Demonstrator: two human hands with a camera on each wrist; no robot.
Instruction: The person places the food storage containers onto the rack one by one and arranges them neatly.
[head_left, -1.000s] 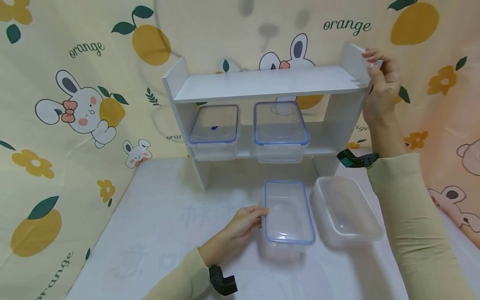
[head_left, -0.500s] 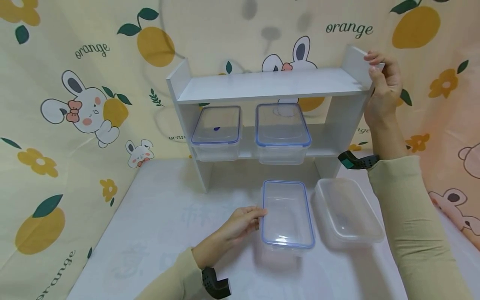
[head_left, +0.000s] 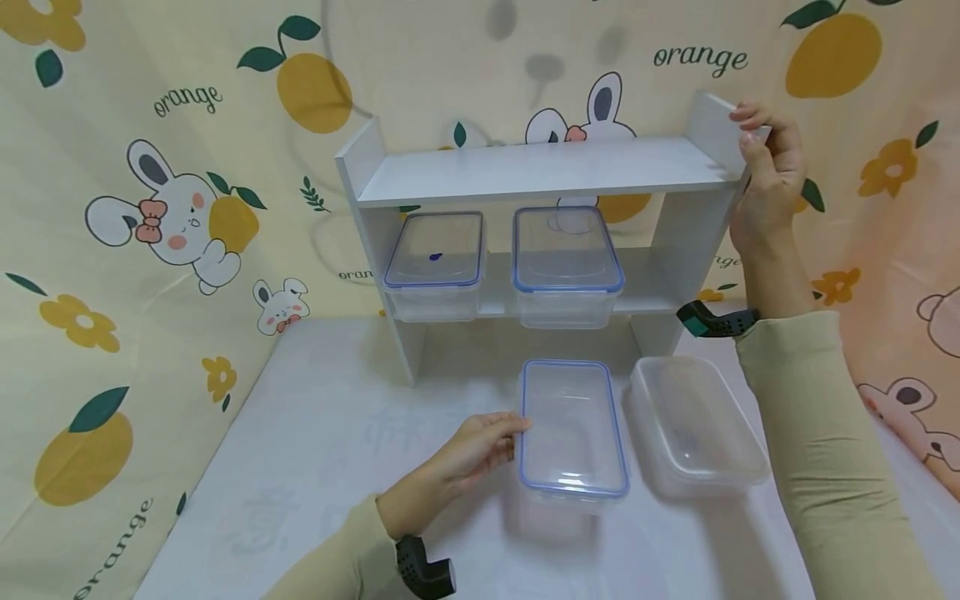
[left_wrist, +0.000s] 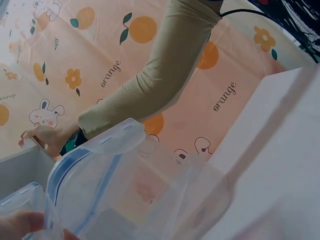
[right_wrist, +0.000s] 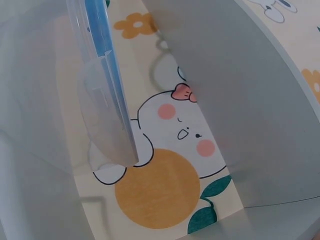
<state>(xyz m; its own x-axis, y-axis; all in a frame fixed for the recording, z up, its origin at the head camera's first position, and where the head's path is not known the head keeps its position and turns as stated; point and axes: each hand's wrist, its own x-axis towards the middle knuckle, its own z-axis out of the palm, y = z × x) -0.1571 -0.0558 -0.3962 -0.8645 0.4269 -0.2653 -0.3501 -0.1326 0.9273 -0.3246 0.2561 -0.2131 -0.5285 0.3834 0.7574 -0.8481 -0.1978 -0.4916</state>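
Left hand [head_left: 477, 450], lower centre: fingers pinching clear rectangular blue-rimmed plastic container [head_left: 573, 429]. Right hand [head_left: 771, 183], upper right: fingers clamped on white two-tier shelf unit [head_left: 540, 171].

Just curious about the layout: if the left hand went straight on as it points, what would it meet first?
The nearest blue-rimmed box, which the left hand holds by its edge. Past that, perhaps the shelf or the box without blue trim; depth is unclear.

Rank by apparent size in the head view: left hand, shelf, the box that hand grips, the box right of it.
1. Shelf
2. Gripped box and right-hand box: too alike to rank
3. Left hand
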